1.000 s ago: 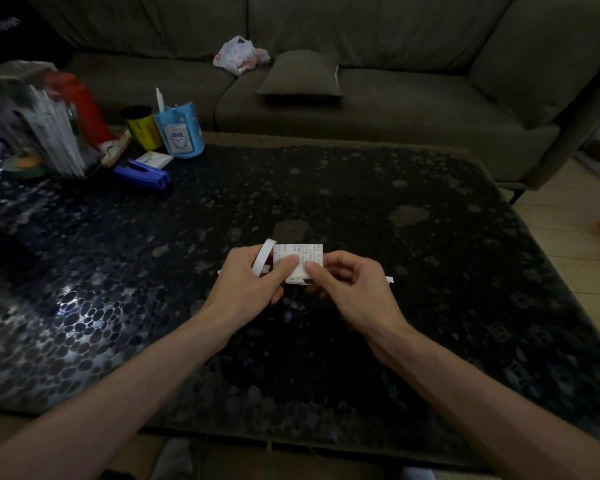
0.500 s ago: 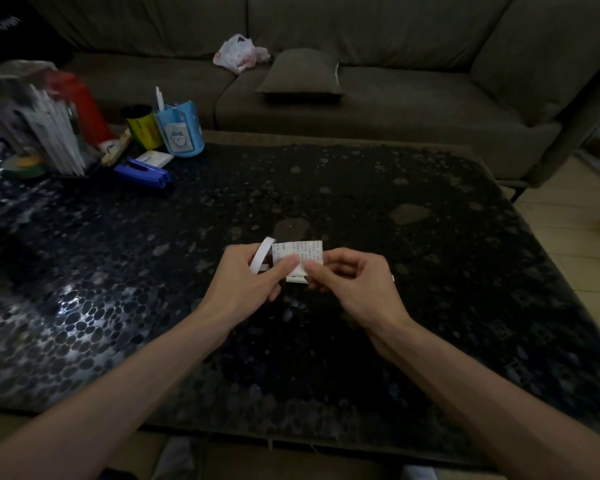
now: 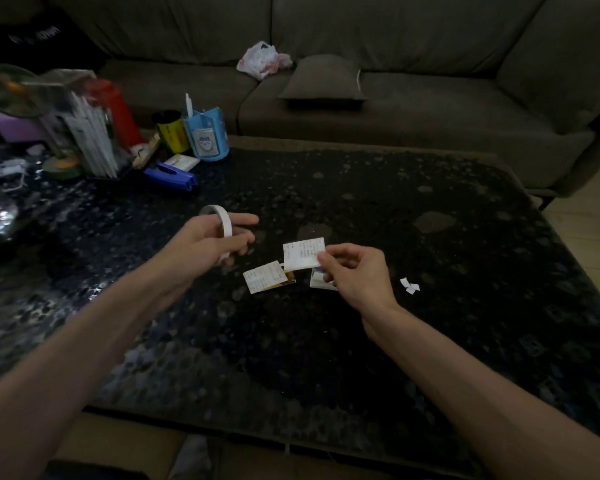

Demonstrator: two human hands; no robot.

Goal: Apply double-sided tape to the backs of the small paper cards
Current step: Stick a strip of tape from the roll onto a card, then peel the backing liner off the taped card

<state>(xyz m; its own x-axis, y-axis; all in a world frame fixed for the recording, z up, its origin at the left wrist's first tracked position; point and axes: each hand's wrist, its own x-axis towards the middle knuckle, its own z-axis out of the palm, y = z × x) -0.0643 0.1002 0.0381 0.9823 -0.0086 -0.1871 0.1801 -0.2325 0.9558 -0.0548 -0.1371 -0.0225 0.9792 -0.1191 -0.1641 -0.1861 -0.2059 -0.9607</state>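
Dark pebbled table (image 3: 395,341): cards (image 3: 265,280), paper scraps (image 3: 409,285), stapler (image 3: 170,176), blue cup (image 3: 207,138).

Head view, forward-down over table (image 3: 430,306)

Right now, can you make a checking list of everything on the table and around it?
Surface: dark pebbled table, glossy.
Job's things: tape roll looped on left hand; one card pinched in right hand; another card lying flat; small stack behind the right hand; paper scraps.
Clutter: blue cup, yellow can, blue stapler, far left.
Grippers: left hand, right hand, apart.
Cables: nothing seen.
Surroundings: sofa, cushion, plastic bag.
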